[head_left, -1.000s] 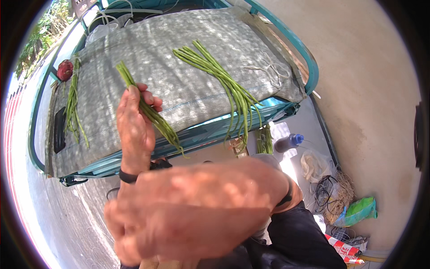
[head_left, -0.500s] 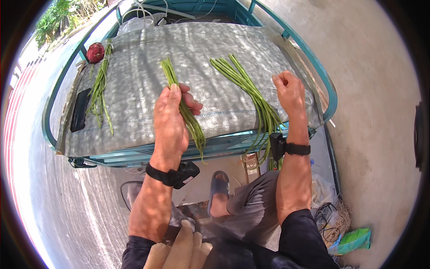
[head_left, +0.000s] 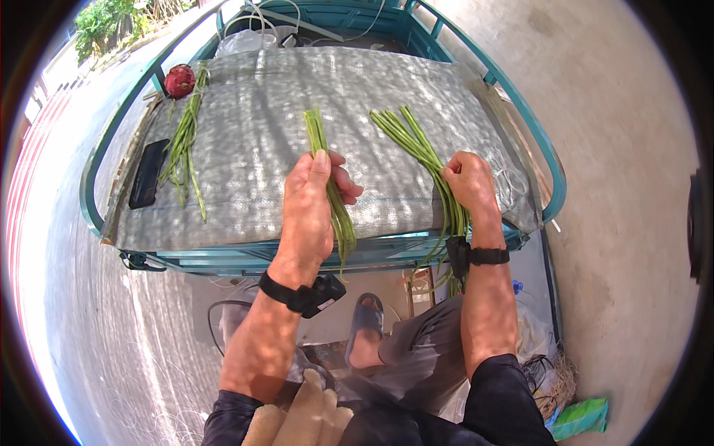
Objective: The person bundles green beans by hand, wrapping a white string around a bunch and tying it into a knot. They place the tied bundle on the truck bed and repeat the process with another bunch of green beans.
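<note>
My left hand (head_left: 306,201) is closed round a bunch of long green beans (head_left: 315,130), thumb on top, above the middle of the grey woven sheet. The bunch's thin ends hang past the sheet's near edge. A second bunch of long beans (head_left: 413,143) lies to the right, its lower ends drooping over the same edge. My right hand (head_left: 474,184) is closed, thumb and fingers pinched, with the fingertips against this bunch's right side. Whatever is between them is hidden. Both wrists wear black straps with small black devices.
The woven sheet (head_left: 260,97) covers a teal cart bed with curved rails (head_left: 554,167). At its left lie a tied bunch of beans (head_left: 184,141), a red dragon fruit (head_left: 179,81) and a black phone (head_left: 149,174). Thin white string (head_left: 510,186) lies at the right.
My right hand has come down and slightly left onto the right bunch. The left hand still holds its bunch. The whole view has shifted a little, and white string now shows beyond my right hand.
</note>
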The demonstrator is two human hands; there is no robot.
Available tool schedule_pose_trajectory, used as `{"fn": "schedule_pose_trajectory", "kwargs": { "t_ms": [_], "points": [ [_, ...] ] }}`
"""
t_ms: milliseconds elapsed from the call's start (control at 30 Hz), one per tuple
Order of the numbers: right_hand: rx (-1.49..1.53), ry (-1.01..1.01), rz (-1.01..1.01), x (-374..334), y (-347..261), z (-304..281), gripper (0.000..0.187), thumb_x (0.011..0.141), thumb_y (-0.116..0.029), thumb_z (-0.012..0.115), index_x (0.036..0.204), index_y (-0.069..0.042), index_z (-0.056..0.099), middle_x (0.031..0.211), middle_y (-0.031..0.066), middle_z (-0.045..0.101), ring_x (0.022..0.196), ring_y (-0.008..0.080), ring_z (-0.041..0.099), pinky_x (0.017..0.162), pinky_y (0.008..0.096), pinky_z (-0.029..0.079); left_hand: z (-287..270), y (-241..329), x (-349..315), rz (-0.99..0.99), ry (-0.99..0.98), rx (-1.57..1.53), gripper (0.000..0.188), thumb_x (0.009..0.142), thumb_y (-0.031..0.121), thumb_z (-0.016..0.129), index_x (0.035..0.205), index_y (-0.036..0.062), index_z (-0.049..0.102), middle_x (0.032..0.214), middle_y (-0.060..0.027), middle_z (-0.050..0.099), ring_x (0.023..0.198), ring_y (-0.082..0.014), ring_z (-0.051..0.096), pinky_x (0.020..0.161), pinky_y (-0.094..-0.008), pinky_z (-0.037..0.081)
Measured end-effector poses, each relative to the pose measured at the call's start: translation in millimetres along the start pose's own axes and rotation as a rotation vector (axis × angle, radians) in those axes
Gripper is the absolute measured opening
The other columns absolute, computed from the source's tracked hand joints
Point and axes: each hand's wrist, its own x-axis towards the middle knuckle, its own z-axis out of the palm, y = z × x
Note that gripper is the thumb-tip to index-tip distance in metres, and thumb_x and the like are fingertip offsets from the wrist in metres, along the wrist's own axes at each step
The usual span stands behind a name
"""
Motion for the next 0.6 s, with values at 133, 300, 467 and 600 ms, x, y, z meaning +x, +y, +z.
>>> {"fn": "schedule_pose_trajectory", "kwargs": {
  "t_ms": [133,300,467,600],
  "points": [
    [0.019,0.005,0.046,4.0,-12.3,-6.5,0.015,0.082,-0.016,0.074,0.082,-0.001,0.07,0.086,0.0182,0.073,0.083,0.0354,0.071,0.076,0.0456,0.055,-3.9,-1.4,-2.0,-0.027,-0.037,-0.006,0.031,0.111,0.034,0.051,0.11,0.0045,0.059,0.08,-0.0029,0.063,0.074,-0.0165,0.067,0.068,-0.0308,0.052],
    [0.446,-0.009,0.052,-2.3,-52.0,-27.3,0.018,0.085,-0.015,0.073,0.084,0.002,0.066,0.073,0.011,0.068,0.065,0.02,0.068,0.061,0.0363,0.053,-3.6,-7.8,-3.0,-0.071,-0.059,-0.082,0.031,0.11,0.034,0.053,0.113,0.0047,0.059,0.082,-0.0033,0.064,0.076,-0.0191,0.068,0.072,-0.034,0.053],
    [0.788,-0.166,-0.074,-22.6,-106.5,-36.9,0.018,0.09,-0.012,0.074,0.084,0.0,0.063,0.071,0.0021,0.064,0.061,0.0087,0.06,0.054,0.0251,0.046,4.2,-5.2,-6.5,-0.215,0.026,-0.075,0.03,0.112,0.033,0.048,0.113,0.0046,0.059,0.09,-0.0055,0.067,0.08,-0.0221,0.07,0.071,-0.0344,0.053],
    [0.643,-0.367,-0.168,-43.3,-131.2,-47.9,0.018,0.089,-0.012,0.076,0.085,0.0,0.062,0.071,0.0014,0.063,0.061,0.0067,0.056,0.054,0.0267,0.044,8.5,-10.8,-3.5,-0.325,0.09,-0.166,0.028,0.112,0.028,0.045,0.112,0.0034,0.058,0.1,-0.0105,0.071,0.092,-0.0259,0.072,0.078,-0.0381,0.055]
  ]
}}
